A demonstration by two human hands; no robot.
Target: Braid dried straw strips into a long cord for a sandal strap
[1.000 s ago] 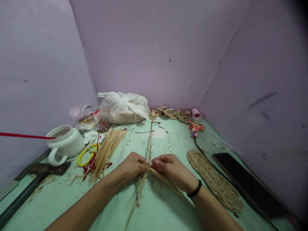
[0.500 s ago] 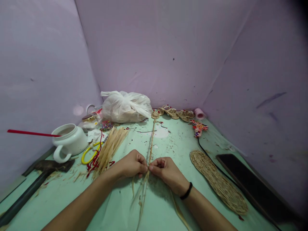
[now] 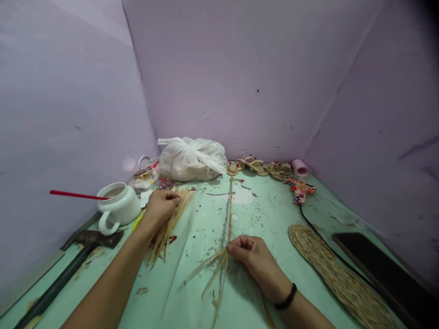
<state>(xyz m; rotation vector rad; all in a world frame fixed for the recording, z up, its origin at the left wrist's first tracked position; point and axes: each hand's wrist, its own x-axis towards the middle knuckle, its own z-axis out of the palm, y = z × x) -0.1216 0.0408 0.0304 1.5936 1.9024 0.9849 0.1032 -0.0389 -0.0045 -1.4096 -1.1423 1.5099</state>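
My right hand (image 3: 255,262) pinches the lower end of a thin straw braid (image 3: 230,214) between thumb and fingers. The braid runs away from me across the green tabletop, towards a small woven sandal piece at the back. Loose unbraided strands (image 3: 215,274) fan out below the pinch, towards me and to the left. Over a bundle of pale straw strips (image 3: 174,224) is my left hand (image 3: 162,205), its fingertips closed at the bundle's upper part; whether a strip is between them is hidden. A red thread (image 3: 173,239) shows beside the bundle.
On the left are a white pot (image 3: 120,208) with a red stick, a hammer (image 3: 91,242) and partly covered yellow scissors (image 3: 137,222). A plastic bag (image 3: 194,157), small woven sandals (image 3: 259,167) and a pink spool (image 3: 301,168) stand behind. Rightward lie a woven sole (image 3: 334,269) and a dark phone-like slab (image 3: 373,265).
My left hand has let go of the braid and moved left and away from me to the straw bundle. My right hand keeps its pinch on the braid. The view has shifted slightly left.
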